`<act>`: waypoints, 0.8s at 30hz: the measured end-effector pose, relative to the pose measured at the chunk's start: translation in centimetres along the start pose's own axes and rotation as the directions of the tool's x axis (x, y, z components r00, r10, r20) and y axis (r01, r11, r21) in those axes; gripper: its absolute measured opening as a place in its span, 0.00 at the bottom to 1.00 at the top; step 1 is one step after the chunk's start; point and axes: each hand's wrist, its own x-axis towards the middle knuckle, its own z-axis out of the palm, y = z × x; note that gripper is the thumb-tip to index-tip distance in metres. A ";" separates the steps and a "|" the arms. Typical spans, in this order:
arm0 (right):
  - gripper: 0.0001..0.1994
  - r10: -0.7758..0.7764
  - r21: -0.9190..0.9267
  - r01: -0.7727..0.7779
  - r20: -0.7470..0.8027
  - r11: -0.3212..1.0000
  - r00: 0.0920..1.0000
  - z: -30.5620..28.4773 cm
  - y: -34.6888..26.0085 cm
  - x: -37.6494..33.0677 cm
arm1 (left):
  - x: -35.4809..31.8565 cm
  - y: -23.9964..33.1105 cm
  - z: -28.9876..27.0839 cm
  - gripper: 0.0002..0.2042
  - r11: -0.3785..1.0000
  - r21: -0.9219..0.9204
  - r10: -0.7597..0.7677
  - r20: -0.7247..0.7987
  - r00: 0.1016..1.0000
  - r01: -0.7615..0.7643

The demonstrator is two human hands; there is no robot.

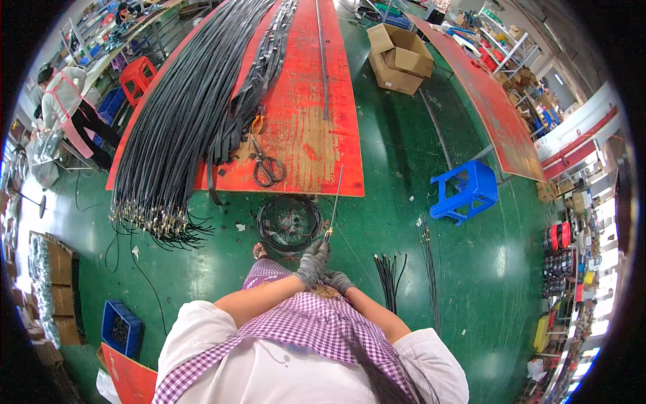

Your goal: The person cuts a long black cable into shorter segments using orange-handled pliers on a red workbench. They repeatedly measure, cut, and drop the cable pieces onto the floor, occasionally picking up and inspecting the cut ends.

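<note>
My left hand (311, 264), in a grey work glove, is closed around the lower end of a thin, straight rod-like piece (336, 202). A brass-coloured fitting shows just above its fingers, and the piece points away toward the red table. Close by on the right is my gloved right hand (338, 281), its fingers curled in at my waist; what they grip is hidden. A round coil of black cable (290, 225) lies on the floor ahead of my hands. Black-handled scissors (268, 168) rest near the table's front edge, with orange-handled pliers (256, 124) behind them.
Many black cables with metal-tipped ends (175, 135) cover the left of the red table (309, 161). Right of it stand a blue stool (465, 192) and an opened cardboard box (399, 60). Cable bundles (388, 279) stand at my right. Another person (74, 114) works far left.
</note>
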 end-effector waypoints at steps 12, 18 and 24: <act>0.15 -0.198 0.170 0.209 -0.084 0.963 0.977 -1.9 -5.7 -1.1 | 2.6 -3.1 -3.7 0.17 0.998 -0.063 -0.017 0.168 0.986 0.028; 0.18 -0.617 -0.248 0.571 -0.187 0.783 0.764 -1.8 -6.8 -0.9 | 4.9 -3.7 -4.2 0.11 0.912 0.106 0.369 0.209 0.906 -0.396; 0.20 -0.325 0.024 0.354 -0.339 0.935 0.883 -1.2 -9.3 -1.0 | 4.2 0.5 -1.7 0.06 0.908 -0.410 -0.076 0.046 0.996 0.088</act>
